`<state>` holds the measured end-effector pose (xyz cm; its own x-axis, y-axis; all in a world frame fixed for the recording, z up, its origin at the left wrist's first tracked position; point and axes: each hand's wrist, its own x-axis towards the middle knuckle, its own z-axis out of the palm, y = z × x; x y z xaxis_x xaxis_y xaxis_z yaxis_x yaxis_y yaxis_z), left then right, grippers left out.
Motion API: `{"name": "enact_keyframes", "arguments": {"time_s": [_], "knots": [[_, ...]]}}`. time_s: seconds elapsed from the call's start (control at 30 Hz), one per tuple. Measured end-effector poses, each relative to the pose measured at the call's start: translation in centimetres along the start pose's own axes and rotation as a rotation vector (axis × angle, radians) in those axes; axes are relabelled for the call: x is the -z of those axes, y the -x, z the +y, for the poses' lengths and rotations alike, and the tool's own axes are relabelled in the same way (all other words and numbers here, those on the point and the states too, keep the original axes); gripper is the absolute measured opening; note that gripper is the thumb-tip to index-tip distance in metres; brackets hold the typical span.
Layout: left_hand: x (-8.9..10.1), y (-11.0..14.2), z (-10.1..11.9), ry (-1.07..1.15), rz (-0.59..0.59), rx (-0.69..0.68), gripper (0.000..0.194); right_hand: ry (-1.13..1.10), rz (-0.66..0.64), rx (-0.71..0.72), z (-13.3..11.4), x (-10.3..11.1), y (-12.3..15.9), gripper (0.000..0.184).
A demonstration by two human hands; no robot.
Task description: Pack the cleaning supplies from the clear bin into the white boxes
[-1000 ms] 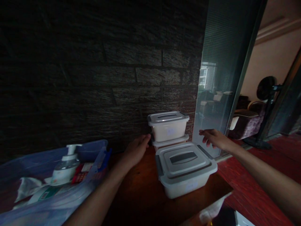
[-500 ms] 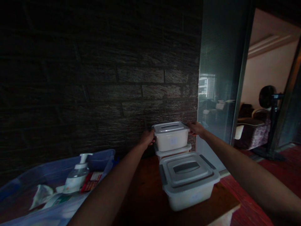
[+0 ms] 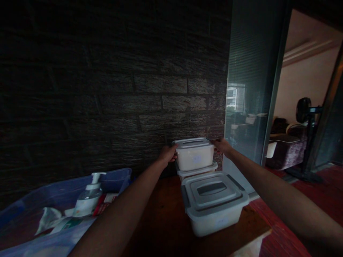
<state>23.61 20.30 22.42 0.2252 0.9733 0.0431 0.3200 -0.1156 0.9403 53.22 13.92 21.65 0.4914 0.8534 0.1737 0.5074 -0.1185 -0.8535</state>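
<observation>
At the back, a white storage box with a grey-handled lid (image 3: pixel 195 157) sits on top of another lidded box (image 3: pixel 197 171). My left hand (image 3: pixel 168 153) grips the upper box by its left end, thumb at the lid's rim. On its right end, my right hand (image 3: pixel 222 146) is closed around the edge, fingers partly hidden. A larger white box with a grey lid (image 3: pixel 218 200) stands in front of the stack, touched by neither hand. Its lid is on.
All the boxes stand on a brown wooden table (image 3: pixel 155 217) against a dark stone wall (image 3: pixel 120 89). To the left, a blue plastic bin (image 3: pixel 118 178) holds a pump bottle (image 3: pixel 89 196) and packets. A glass panel (image 3: pixel 241 117) and a standing fan (image 3: pixel 308 135) are at the right.
Both hands came in from either side of the upper back box and took hold of its ends. Over the last half second the box has barely moved.
</observation>
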Motion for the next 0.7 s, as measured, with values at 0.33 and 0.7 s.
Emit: {"name": "enact_keyframes", "arguments": {"time_s": [0.33,0.7], "knots": [[8.3,8.3,2.9,0.020,0.090,-0.206,0.037,-0.168,-0.058,0.280,-4.6,-0.2,5.7,0.029],[16.7,25.3,-2.0,-0.017,0.205,-0.170,0.042,-0.387,-0.320,0.421,-6.8,-1.1,21.5,0.055]]}}
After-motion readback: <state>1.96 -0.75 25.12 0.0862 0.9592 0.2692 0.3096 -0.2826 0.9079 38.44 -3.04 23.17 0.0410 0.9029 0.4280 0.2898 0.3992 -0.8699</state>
